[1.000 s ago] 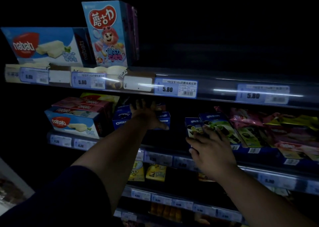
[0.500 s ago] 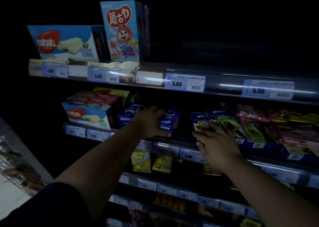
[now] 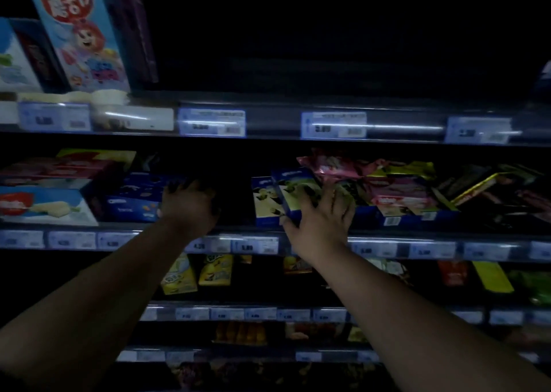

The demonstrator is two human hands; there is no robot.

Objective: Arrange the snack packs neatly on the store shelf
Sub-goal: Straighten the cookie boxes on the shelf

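Middle shelf: left hand beside Oreo boxes, grip indiscernible; right hand splayed flat on blue-cream box.

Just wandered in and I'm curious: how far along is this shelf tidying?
Looks done: the wafer boxes at far left sit neatly stacked. In hand: the right hand, spread open, presses on the blue-and-cream boxes, and the left hand reaches into the dark gap beside the Oreo boxes; whether it holds anything is hidden. Left: the pink and yellow packs to the right lie jumbled.
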